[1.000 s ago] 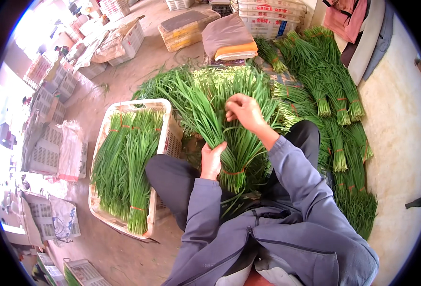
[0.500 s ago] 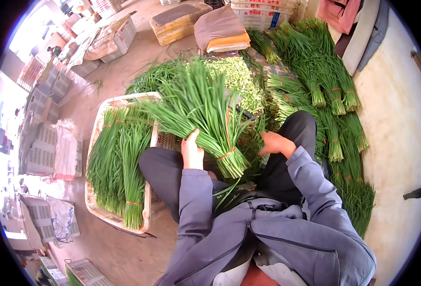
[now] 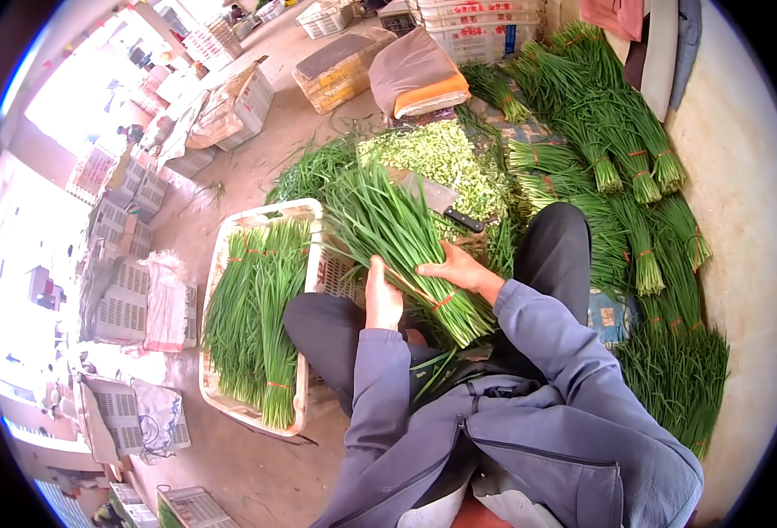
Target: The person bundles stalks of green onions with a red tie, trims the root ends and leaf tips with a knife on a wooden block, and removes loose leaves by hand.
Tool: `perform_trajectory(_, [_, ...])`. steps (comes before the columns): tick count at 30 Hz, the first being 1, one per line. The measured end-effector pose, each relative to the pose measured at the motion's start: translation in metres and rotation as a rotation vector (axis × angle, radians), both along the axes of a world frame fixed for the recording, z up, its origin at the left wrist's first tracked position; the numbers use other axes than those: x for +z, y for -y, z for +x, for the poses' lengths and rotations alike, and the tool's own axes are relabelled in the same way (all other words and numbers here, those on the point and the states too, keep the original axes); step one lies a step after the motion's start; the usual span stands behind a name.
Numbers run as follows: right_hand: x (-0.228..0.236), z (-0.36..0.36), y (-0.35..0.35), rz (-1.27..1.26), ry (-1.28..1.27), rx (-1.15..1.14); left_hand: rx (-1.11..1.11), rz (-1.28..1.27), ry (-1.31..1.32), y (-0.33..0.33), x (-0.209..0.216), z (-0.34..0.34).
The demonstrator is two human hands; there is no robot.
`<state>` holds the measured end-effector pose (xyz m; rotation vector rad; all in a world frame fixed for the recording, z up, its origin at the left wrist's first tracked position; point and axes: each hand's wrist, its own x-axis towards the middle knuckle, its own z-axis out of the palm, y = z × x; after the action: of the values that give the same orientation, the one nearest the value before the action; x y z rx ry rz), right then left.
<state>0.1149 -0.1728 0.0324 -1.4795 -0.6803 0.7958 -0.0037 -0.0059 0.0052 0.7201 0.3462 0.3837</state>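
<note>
Change: both hands now close on the bundle's lower half; half a second ago the right hand lay off to the side, on the thigh.
Left hand (image 3: 381, 297): fingers curled round the chive bundle (image 3: 402, 242) from its left side, gripping.
Right hand (image 3: 459, 268): wrapped over the bundle's right side, just above the red band (image 3: 442, 302).
Chive bundle: long flat green blades, fanned at the top, cut ends tight below; it lies across the lap, over the crate's right edge.
Crate (image 3: 311, 264): white slatted plastic, on the floor at the person's left, holding banded green bundles (image 3: 256, 317).
Cleaver (image 3: 437, 199): broad grey blade, black handle, on chopped greens.
Boxes (image 3: 340, 75): yellow-sided cartons, at the floor's far edge.
Cushion (image 3: 419, 79): grey and orange, beside them.
</note>
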Motion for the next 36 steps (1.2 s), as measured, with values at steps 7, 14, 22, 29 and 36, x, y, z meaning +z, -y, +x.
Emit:
perform_trajectory(7, [-0.007, -0.015, -0.003, 0.103, 0.025, -0.049, 0.374, 0.159, -0.148, 0.032, 0.009, 0.023])
perform_trajectory(14, [-0.016, 0.008, 0.006, 0.445, -0.340, -0.297, 0.369, 0.239, -0.069, 0.044, 0.030, 0.021])
perform_trajectory(22, [-0.014, 0.019, 0.024, 0.402, -0.305, -0.076, 0.340, 0.212, -0.050, 0.048, 0.037, 0.023])
perform_trajectory(29, [-0.007, 0.025, 0.041, 0.282, -0.189, 0.061, 0.343, 0.238, -0.061, 0.039, 0.031, 0.030])
perform_trajectory(36, [-0.023, 0.009, 0.033, 0.115, -0.204, 0.086, 0.154, 0.020, -0.053, 0.034, 0.028, 0.042])
